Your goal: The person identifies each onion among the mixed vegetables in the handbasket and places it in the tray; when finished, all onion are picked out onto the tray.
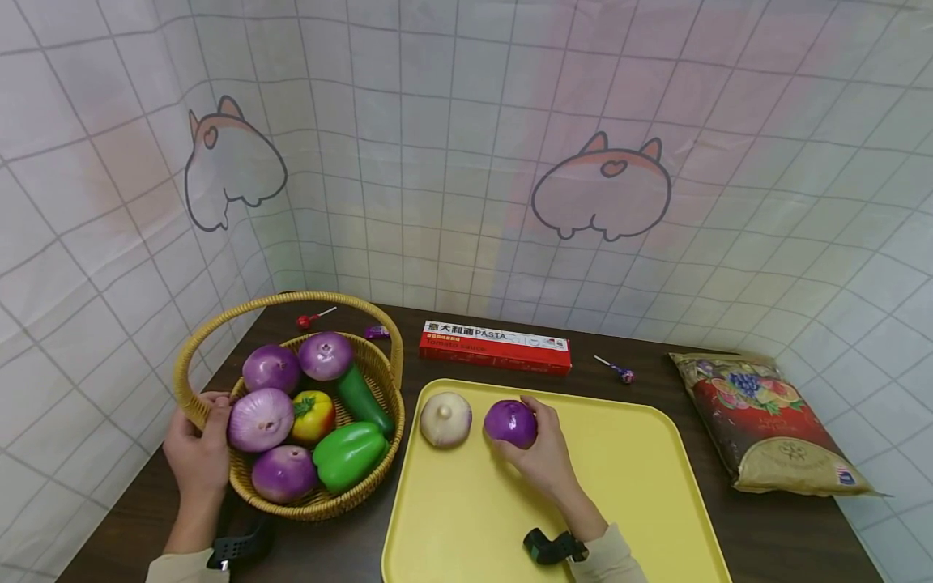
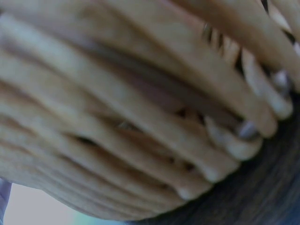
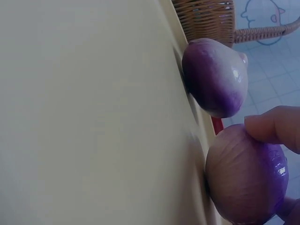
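Observation:
My right hand (image 1: 543, 457) grips a purple onion (image 1: 509, 423) over the back part of the yellow tray (image 1: 466, 518). In the right wrist view a thumb or finger curls over the side of this onion (image 3: 246, 176). Left of it on the tray sits a whitish onion (image 1: 445, 419), its lower side purple in the right wrist view. My left hand (image 1: 200, 449) holds the wicker basket (image 1: 328, 508) at its left side, near the foot of the handle. The basket holds several purple onions (image 1: 261, 419), a green pepper (image 1: 351, 456), a red-yellow pepper (image 1: 313, 416) and a dark green cucumber-like vegetable (image 1: 364, 398). Basket weave fills the left wrist view.
A red pasta box (image 1: 496, 348) lies behind the tray. To its right is a purple lollipop (image 1: 623, 373), and behind the basket a red lollipop (image 1: 304, 321) and a small purple wrapped item (image 1: 377, 332). A fruit-printed bag (image 1: 773, 425) lies at the right.

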`<action>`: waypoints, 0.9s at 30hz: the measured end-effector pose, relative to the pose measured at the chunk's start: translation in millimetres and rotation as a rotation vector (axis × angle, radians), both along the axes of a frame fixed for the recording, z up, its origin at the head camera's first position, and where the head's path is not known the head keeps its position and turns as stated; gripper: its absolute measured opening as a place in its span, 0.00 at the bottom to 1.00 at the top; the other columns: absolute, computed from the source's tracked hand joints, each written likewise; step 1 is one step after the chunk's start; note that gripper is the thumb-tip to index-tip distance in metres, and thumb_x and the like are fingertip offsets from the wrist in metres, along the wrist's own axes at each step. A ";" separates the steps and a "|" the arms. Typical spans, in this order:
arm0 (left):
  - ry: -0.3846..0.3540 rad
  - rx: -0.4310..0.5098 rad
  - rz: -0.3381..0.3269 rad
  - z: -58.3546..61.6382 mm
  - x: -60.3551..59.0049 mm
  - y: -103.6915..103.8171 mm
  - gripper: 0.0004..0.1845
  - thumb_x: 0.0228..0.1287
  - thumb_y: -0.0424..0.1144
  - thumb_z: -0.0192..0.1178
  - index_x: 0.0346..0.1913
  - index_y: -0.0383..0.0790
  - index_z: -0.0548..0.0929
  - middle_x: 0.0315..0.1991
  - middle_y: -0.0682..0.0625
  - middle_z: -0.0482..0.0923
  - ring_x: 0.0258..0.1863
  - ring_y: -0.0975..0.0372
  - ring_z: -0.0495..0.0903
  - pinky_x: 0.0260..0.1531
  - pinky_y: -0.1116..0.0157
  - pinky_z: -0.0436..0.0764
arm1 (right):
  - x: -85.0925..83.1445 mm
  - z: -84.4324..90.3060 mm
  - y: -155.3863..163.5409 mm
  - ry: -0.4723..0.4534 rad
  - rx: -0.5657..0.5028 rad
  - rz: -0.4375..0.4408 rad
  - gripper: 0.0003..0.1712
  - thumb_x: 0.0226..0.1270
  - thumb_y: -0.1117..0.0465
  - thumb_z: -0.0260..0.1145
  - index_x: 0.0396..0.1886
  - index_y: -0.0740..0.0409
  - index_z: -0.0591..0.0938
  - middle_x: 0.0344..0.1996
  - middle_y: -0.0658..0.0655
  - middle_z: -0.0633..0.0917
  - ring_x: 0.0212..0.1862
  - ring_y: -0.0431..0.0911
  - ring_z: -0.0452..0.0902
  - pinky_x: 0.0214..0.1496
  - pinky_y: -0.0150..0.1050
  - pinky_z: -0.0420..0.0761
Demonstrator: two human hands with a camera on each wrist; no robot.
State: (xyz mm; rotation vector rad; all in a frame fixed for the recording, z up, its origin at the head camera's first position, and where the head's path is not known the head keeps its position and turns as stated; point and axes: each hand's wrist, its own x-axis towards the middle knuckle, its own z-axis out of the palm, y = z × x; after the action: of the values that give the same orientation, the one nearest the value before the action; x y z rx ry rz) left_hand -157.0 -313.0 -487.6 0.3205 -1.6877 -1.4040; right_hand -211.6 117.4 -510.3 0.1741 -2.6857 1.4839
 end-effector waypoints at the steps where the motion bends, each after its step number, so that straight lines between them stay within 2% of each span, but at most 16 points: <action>1: 0.001 0.001 -0.002 -0.2 0.4 0.3 0.10 0.65 0.29 0.58 0.33 0.22 0.73 0.33 0.66 0.80 0.37 0.71 0.78 0.40 0.77 0.70 | 0.1 0.0 -0.1 0.001 -0.002 -0.001 0.50 0.45 0.58 0.79 0.69 0.57 0.66 0.61 0.62 0.70 0.62 0.59 0.69 0.61 0.59 0.72; 8: 0.002 -0.008 0.008 -0.6 0.3 -0.1 0.11 0.65 0.30 0.59 0.33 0.21 0.72 0.33 0.68 0.79 0.37 0.72 0.78 0.41 0.76 0.70 | 0.2 -0.8 -0.7 0.025 -0.008 0.006 0.50 0.44 0.59 0.79 0.68 0.58 0.67 0.62 0.62 0.71 0.62 0.59 0.70 0.60 0.59 0.72; 14: -0.001 -0.016 0.007 -0.8 -0.1 -0.8 0.11 0.65 0.29 0.58 0.34 0.20 0.71 0.33 0.68 0.79 0.37 0.72 0.77 0.40 0.76 0.70 | 0.0 -0.6 -1.4 0.005 -0.019 0.016 0.50 0.46 0.57 0.79 0.69 0.57 0.66 0.63 0.61 0.70 0.64 0.58 0.69 0.61 0.58 0.72; 19: 0.012 -0.003 0.007 -0.5 0.4 -1.1 0.11 0.65 0.30 0.59 0.34 0.21 0.73 0.33 0.67 0.80 0.37 0.72 0.78 0.40 0.76 0.70 | 0.6 0.8 -1.5 0.012 -0.032 0.007 0.48 0.50 0.52 0.78 0.69 0.56 0.66 0.61 0.60 0.71 0.58 0.55 0.70 0.57 0.54 0.76; 22: 0.017 -0.004 -0.002 -1.5 -0.5 -1.1 0.11 0.65 0.30 0.59 0.35 0.22 0.73 0.33 0.66 0.80 0.37 0.71 0.78 0.40 0.76 0.71 | 0.8 3.3 0.0 0.066 -0.063 -0.017 0.44 0.52 0.54 0.77 0.68 0.56 0.68 0.60 0.60 0.70 0.57 0.55 0.68 0.56 0.53 0.75; 27: 0.019 0.009 -0.008 -3.2 -0.6 -1.8 0.10 0.65 0.30 0.59 0.34 0.22 0.73 0.33 0.66 0.80 0.37 0.72 0.78 0.39 0.76 0.71 | 3.4 12.0 -2.4 0.251 -0.127 -0.029 0.36 0.55 0.62 0.74 0.64 0.59 0.72 0.63 0.59 0.70 0.64 0.54 0.66 0.63 0.56 0.69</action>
State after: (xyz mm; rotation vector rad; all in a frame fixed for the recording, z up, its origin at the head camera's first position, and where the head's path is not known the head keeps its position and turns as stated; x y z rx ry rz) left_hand -157.7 -314.8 -490.8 0.3050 -1.6698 -1.4163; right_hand -208.2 114.9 -498.2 0.2915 -2.3820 1.5061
